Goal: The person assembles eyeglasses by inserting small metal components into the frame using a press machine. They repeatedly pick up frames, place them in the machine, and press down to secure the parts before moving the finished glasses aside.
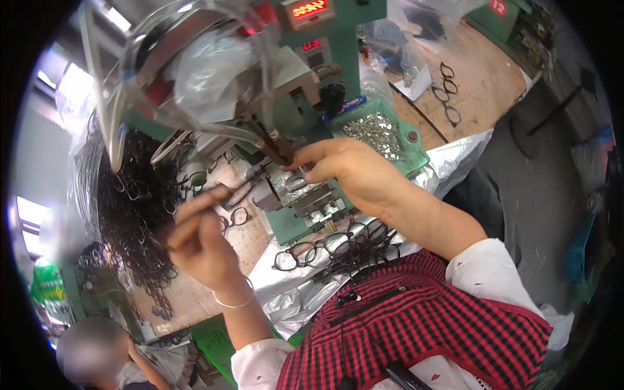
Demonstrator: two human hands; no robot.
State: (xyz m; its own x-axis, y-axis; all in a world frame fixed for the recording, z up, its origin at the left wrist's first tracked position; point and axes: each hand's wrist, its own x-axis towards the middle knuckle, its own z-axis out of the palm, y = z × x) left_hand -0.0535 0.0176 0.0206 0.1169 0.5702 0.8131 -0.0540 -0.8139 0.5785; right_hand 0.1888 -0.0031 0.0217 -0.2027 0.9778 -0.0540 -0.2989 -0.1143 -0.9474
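Head view is showing me a small dark eyeglass part (pixel 224 193) pinched in the grip of my left hand (pixel 201 244), between the thumb and the forefingers, raised above the surface (pixel 250 237) and left of the press. My right hand (pixel 354 174) is reaching across to the metal fixture (pixel 296 188) of the green press machine (pixel 325 58); its fingertips are pressing on something at the fixture, though I cannot tell whether that grip is clenched around a piece or only touching it. Just behind the right hand, a green tray of small silver parts (pixel 377 133) is sitting beside the machine. Below the fixture, a heap of black eyeglass frames (pixel 338 250) is lying on a silver sheet (pixel 286 299), close to my red checked apron (pixel 422 318). To the left, a large tangled pile of dark frames (pixel 140 214) is hanging near the left hand. Farther back, a few frames (pixel 448 91) are resting on a wooden bench (pixel 484 78), well apart.
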